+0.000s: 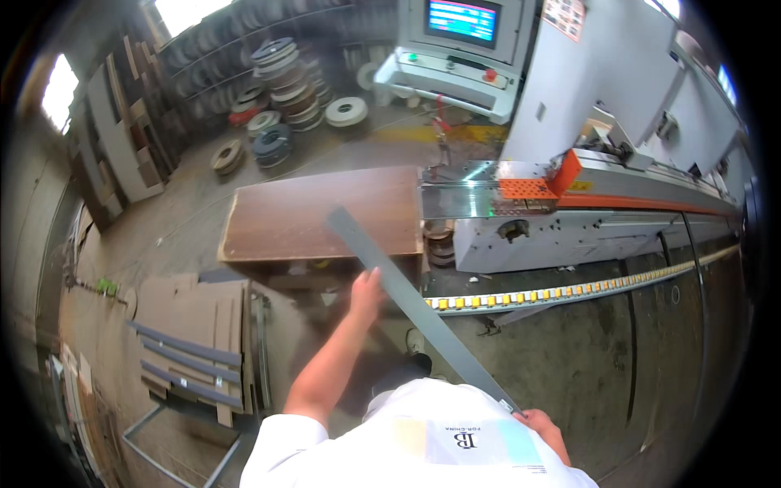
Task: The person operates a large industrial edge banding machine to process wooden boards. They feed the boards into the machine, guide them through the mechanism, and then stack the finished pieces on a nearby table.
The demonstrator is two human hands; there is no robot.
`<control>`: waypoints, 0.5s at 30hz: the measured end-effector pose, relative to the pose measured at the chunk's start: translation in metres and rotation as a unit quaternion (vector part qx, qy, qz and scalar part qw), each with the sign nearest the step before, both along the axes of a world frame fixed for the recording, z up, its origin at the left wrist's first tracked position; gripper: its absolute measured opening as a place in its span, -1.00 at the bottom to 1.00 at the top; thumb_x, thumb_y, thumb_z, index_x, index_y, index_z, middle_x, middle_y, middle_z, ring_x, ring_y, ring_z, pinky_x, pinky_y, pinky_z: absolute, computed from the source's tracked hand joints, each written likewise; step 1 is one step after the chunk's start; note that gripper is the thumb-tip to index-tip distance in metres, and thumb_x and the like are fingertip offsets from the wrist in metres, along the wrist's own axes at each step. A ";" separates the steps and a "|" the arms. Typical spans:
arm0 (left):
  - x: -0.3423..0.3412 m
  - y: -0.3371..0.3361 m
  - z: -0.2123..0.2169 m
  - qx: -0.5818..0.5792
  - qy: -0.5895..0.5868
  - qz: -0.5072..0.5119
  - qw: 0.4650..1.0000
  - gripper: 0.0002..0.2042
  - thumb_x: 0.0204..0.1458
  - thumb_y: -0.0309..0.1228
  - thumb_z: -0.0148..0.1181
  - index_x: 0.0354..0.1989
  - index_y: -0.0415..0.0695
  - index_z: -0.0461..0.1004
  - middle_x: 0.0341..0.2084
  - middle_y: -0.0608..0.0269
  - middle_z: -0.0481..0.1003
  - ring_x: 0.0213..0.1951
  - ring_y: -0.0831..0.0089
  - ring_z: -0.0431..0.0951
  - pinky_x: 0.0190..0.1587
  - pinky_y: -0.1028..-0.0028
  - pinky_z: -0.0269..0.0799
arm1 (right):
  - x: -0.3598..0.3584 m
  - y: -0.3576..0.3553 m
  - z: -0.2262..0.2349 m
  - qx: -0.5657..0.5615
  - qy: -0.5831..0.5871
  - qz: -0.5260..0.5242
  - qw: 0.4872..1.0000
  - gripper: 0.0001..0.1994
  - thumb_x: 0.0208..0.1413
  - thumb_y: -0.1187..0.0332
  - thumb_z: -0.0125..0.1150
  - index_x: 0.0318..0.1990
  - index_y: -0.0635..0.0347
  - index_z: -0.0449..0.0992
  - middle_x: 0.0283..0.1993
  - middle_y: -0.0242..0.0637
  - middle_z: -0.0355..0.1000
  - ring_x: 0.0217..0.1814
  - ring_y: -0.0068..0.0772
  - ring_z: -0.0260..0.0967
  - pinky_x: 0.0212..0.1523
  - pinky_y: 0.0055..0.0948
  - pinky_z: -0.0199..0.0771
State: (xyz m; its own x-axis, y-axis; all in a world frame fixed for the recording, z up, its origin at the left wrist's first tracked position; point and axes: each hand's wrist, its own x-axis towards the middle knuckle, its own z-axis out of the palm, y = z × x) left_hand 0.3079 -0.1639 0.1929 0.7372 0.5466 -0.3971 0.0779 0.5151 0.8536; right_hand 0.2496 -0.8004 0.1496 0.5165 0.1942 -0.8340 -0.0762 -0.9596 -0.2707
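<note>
Long grey strip (415,305) runs diagonally from the brown table (285,220) back toward the person's chest, its far end over the table's right half. Left hand (368,291) grips it mid-length, fingers wrapped around its edge; right hand (541,424) clasps the near end. Edge-banding machine (586,203) butts the table's right side, grey strips (191,362) stacked on boards below-left of it.

One head-worn fisheye view looks steeply down and forward from above the person's chest. The workshop floor fills the frame's centre; straight edges bend near the dark rim.
</note>
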 end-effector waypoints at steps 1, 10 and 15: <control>0.020 -0.002 -0.006 0.010 0.013 -0.034 0.999 -0.71 0.38 -0.22 0.09 0.06 -0.18 0.48 -0.19 0.23 0.55 -0.20 0.38 0.57 -0.19 0.32 0.53 | 0.004 0.007 -0.010 0.011 0.002 -0.031 0.999 -0.35 0.16 -0.36 0.20 -0.08 0.10 0.72 -0.16 -0.10 0.67 -0.13 -0.13 0.63 -0.06 -0.22 0.57; 0.199 -0.108 -0.059 0.051 0.066 -0.209 0.974 -0.75 0.35 -0.21 0.14 -0.10 -0.17 0.51 -0.39 0.33 0.50 -0.43 0.55 0.44 -0.40 0.44 0.41 | 0.014 0.059 -0.025 0.030 -0.028 -0.311 0.950 -0.28 0.21 -0.36 0.11 -0.08 0.23 0.70 -0.15 -0.02 0.65 -0.10 -0.03 0.60 0.01 -0.17 0.52; 0.266 -0.160 -0.090 0.067 0.081 -0.277 0.955 -0.64 0.26 -0.24 0.28 0.13 -0.17 0.47 -0.30 0.19 0.56 -0.35 0.38 0.54 -0.32 0.34 0.52 | -0.007 0.036 -0.045 0.061 -0.049 -0.415 0.906 -0.26 0.21 -0.37 0.09 -0.13 0.27 0.69 -0.15 0.01 0.64 -0.09 0.00 0.59 0.01 -0.15 0.50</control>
